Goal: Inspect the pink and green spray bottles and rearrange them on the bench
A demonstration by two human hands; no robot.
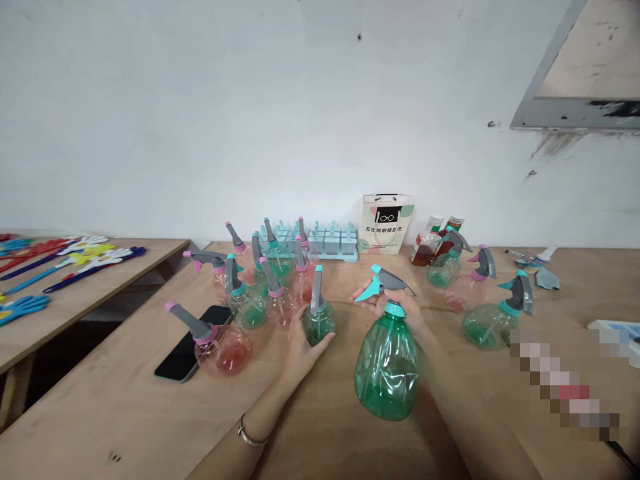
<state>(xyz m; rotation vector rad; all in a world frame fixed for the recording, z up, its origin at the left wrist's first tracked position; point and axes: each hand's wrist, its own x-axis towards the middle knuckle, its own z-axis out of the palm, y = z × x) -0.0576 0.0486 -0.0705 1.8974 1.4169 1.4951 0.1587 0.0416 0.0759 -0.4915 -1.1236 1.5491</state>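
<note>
My right hand (400, 303) grips a large green spray bottle (386, 367) by its neck, just under the grey and turquoise trigger head, and the bottle is lifted in front of me. With fingers and thumb curved around its body, my left hand (305, 343) holds a smaller-looking green spray bottle (320, 323) on the table. Left of that hand stand several pink and green spray bottles, among them a pink spray bottle (227, 350) beside a black phone (187, 350). Over on the right are a green spray bottle (487, 325) and a pink spray bottle (465, 290).
A light-blue ice-pop mould (333, 243) and a paper bag (385, 227) stand against the wall. Dark-red sauce bottles (430, 247) are beside the bag. Colourful hand-shaped plastic items (90, 257) lie on the left table (60, 320). A blurred patch covers the lower right.
</note>
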